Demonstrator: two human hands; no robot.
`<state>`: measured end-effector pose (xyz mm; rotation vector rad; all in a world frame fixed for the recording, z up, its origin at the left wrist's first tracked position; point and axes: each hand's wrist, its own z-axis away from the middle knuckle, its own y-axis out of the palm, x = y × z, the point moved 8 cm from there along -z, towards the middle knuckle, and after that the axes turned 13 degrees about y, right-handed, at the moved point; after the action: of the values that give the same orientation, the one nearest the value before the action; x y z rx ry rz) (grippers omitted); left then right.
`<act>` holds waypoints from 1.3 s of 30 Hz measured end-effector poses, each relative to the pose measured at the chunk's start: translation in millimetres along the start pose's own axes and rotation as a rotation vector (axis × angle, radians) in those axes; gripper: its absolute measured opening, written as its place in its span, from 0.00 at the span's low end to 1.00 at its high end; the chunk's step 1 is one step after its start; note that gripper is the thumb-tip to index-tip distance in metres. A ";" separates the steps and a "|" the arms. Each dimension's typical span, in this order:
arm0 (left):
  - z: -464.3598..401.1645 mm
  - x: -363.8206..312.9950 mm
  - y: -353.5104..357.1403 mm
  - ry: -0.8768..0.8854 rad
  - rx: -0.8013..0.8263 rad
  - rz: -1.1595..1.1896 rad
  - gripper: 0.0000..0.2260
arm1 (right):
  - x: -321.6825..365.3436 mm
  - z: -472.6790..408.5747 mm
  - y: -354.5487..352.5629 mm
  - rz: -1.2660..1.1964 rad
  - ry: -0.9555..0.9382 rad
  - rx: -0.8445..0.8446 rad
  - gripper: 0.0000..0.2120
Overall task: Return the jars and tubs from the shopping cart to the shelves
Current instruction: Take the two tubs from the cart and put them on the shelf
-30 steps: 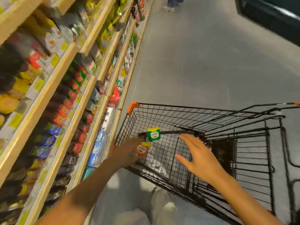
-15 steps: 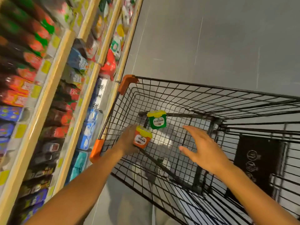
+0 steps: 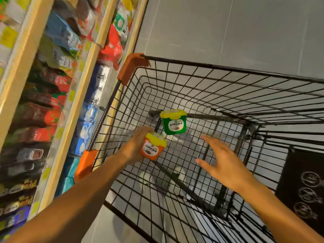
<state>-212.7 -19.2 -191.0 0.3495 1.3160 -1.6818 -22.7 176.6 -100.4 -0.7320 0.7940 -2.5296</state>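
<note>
An orange tub (image 3: 152, 148) with a yellow lid is inside the black wire shopping cart (image 3: 228, 71), gripped from its left side by my left hand (image 3: 136, 144). Just beyond it a green tub (image 3: 173, 122) with a yellow lid rests on the cart's floor. My right hand (image 3: 222, 160) hovers inside the cart to the right of both tubs, fingers spread, holding nothing. The shelves (image 3: 77, 95) run along the left, packed with bags and bottles.
Orange plastic corner guards (image 3: 131, 66) sit on the cart's left rim, close against the shelf edge. A black panel (image 3: 303, 186) with white symbols hangs at the cart's right. Grey tiled floor (image 3: 228, 28) lies beyond the cart.
My view has dropped and closed in on the cart. My left hand has closed on the orange tub. My right hand has stayed open near the green tub.
</note>
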 end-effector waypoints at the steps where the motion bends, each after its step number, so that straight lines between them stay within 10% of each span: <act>1: 0.6 0.5 -0.2 0.008 -0.014 0.026 0.42 | -0.1 -1.0 0.9 -0.005 -0.003 0.001 0.38; 21: 53.3 -53.7 -51.2 -0.118 -0.117 0.333 0.43 | 30.2 -107.5 12.2 -0.215 -0.159 0.153 0.59; 39: 67.6 -56.3 -81.0 -0.118 -0.287 0.395 0.43 | 43.7 -150.9 33.6 -0.274 -0.274 -0.079 0.45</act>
<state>-227.3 -51.8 -76.9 0.3106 1.2821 -1.1518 -138.0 191.0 -211.4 -1.2587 0.7445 -2.5613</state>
